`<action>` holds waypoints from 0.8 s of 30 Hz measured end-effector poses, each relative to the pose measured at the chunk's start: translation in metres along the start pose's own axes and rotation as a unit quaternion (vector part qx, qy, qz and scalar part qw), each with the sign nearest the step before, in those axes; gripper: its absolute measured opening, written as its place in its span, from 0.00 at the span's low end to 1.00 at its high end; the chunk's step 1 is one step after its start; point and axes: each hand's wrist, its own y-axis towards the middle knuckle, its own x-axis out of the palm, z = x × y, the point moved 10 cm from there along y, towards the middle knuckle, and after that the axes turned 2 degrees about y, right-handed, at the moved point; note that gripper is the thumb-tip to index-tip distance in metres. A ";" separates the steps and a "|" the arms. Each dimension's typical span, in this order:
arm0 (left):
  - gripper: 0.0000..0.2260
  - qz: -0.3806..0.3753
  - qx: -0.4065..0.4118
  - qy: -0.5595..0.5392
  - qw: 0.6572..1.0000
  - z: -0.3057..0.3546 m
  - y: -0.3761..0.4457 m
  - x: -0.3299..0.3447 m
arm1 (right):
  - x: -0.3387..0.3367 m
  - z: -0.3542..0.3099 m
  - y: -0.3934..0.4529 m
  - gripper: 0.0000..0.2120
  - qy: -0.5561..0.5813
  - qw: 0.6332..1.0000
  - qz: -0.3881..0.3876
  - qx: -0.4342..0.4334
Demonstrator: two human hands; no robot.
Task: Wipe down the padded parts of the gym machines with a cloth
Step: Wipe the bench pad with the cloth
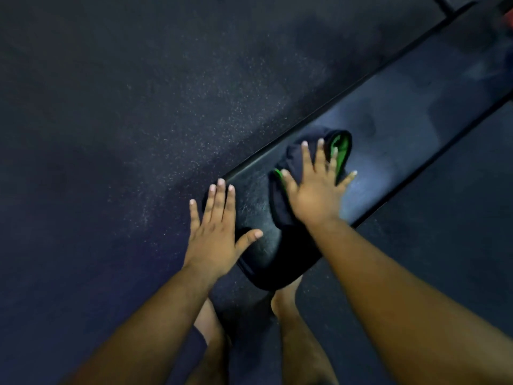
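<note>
I see a long black pad (383, 126) running diagonally from the near centre up to the far right, above a dark speckled floor (125, 107). My right hand (316, 187) lies flat on a dark cloth (294, 162) with green edging, fingers spread and straight, pressing it onto the pad's near half. The cloth is bunched, partly under the palm and partly sticking out past the fingertips. My left hand (216, 232) rests open on the pad's near left edge, fingers straight, thumb out across the surface. Bare legs (291, 329) show below the pad's near end.
</note>
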 end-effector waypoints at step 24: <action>0.47 0.006 0.084 0.119 0.989 0.067 0.016 0.014 | -0.027 0.129 0.025 0.32 -0.085 0.995 0.012 -0.047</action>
